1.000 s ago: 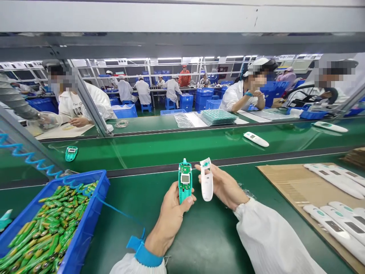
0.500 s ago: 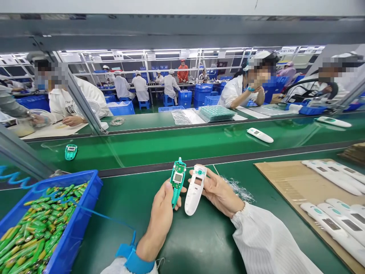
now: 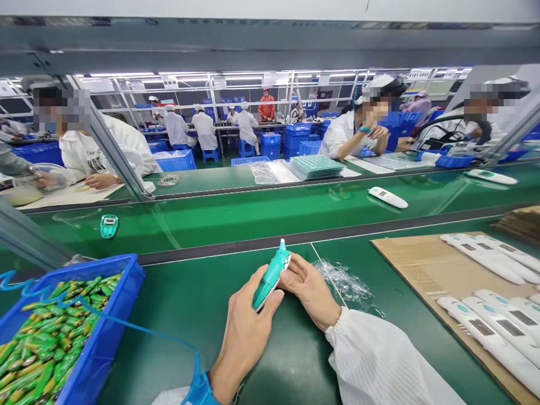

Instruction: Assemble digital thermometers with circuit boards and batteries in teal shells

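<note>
Above the green bench, both hands hold a teal thermometer with its back towards me and its pale tip pointing away. My left hand is closed around its lower part, thumb along the near side. At the upper right edge, my right hand pinches it with bent fingers. Only a thin white edge shows there; the rest of the white front cover is hidden behind the teal body and fingers. The circuit board is out of sight. A blue strap circles the left wrist.
A blue bin of green-and-yellow batteries stands left, a coiled blue cord across it. Crumpled clear plastic lies right of my hands. Cardboard at right carries several white covers. Beyond runs a green belt with thermometer parts; co-workers sit behind it.
The open teal half and the white cover, held apart before, are now together and turned over, teal back up. The teal part on the belt's left has shifted slightly right.
</note>
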A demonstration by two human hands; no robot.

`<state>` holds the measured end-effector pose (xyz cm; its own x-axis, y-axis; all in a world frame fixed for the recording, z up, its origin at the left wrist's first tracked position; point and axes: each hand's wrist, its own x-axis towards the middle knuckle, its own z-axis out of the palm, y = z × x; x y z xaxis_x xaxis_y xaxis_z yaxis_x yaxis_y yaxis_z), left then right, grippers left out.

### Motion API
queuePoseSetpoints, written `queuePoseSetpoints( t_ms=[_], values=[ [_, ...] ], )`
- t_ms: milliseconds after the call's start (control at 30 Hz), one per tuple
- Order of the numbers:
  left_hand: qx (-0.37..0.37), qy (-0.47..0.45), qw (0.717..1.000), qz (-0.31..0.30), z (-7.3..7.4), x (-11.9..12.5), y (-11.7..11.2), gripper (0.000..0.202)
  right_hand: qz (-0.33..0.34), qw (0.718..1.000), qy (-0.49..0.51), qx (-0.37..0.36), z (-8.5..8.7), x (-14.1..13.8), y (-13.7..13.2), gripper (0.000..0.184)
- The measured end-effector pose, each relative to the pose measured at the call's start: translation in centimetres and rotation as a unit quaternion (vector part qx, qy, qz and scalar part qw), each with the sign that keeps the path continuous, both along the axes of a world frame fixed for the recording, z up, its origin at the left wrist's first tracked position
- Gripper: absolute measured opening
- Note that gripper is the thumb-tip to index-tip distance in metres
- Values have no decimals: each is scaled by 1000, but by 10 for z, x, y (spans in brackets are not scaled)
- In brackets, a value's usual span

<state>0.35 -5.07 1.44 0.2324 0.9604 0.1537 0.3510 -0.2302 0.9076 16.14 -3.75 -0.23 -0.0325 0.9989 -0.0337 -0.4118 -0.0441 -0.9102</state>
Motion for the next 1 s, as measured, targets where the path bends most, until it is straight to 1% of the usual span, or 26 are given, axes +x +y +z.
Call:
queuePoseSetpoints(
  t_ms=[100, 167, 233, 300, 367, 433, 467, 533, 600, 633, 700, 800, 900, 933, 1000],
  values=[
    [22, 53, 998, -3, -4, 3, -3, 42, -21, 999, 14, -27, 2, 1, 1, 62],
    [41, 89, 995, 1, -9, 4, -5, 40, -26, 997, 59, -51, 4, 1, 2, 58],
    [64, 114, 991, 0, -12, 5, -7, 41, -22, 993, 99, -60, 6, 0, 1, 53],
    [82, 129, 988, -3, -12, 6, -8, 40, -18, 991, 121, -54, 7, -1, 1, 46],
    [88, 138, 987, -1, -8, 7, -9, 39, -18, 990, 128, -47, 6, -1, 2, 44],
    [68, 138, 988, 7, -2, 7, -10, 37, -15, 992, 120, -47, 5, 2, 2, 45],
    [40, 128, 991, 8, 1, 7, -10, 37, 0, 993, 108, -50, 4, 5, 3, 46],
    [-30, 96, 995, -1, 7, 5, -10, 38, 48, 994, 78, -54, 2, 9, 3, 48],
    [-72, 74, 994, -20, 10, 1, -8, 38, 86, 994, 49, -50, 0, 12, 2, 48],
    [-72, 72, 994, -26, 11, -1, -6, 37, 88, 994, 38, -45, -1, 11, 2, 48],
    [-52, 76, 995, -27, 9, -4, -1, 32, 68, 997, 24, -40, -2, 8, 0, 49],
    [-37, 62, 997, -9, 6, -3, 0, 30, 36, 998, 8, -43, 0, -2, -5, 51],
    [-20, 60, 998, -3, 6, 2, -10, 38, 36, 996, -19, -73, 5, -8, -11, 54],
    [-9, 72, 997, -7, 7, 4, -14, 40, 44, 995, -26, -90, 6, -9, -12, 54],
    [19, 109, 994, -7, 10, 1, -22, 42, 34, 991, -18, -126, 8, -9, -11, 54]
  ],
)
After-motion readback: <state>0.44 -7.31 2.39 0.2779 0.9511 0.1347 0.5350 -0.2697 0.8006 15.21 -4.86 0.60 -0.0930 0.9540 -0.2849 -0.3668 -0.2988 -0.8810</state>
